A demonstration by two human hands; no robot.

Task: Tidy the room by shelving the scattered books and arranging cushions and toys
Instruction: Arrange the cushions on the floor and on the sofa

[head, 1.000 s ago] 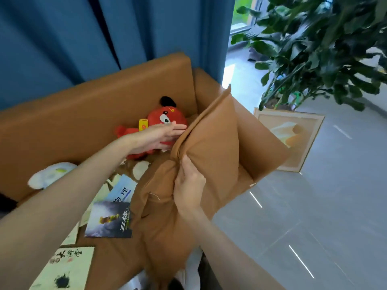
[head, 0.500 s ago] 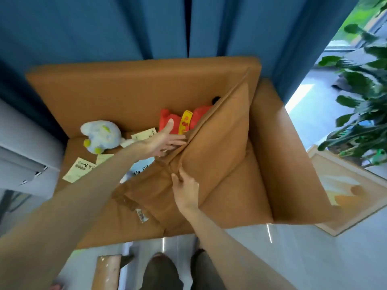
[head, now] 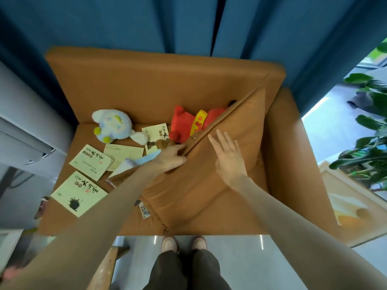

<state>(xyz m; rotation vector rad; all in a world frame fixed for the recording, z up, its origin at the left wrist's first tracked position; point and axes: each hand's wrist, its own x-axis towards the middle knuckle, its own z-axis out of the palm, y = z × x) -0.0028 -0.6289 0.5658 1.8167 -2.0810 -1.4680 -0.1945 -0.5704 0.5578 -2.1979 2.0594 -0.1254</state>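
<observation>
— Holding the cushion (head: 209, 185) with our left hand (head: 170, 159), fingers curled round its upper edge?

— Yes. Our right hand (head: 229, 158) lies flat on it, fingers spread, gripping nothing. We see the cushion leaning against the sofa's (head: 146, 84) right arm. Red toy (head: 182, 126) behind it at the seat's back edge, blue toy (head: 113, 124) near the back left corner, books (head: 78, 193) along the left edge.
</observation>
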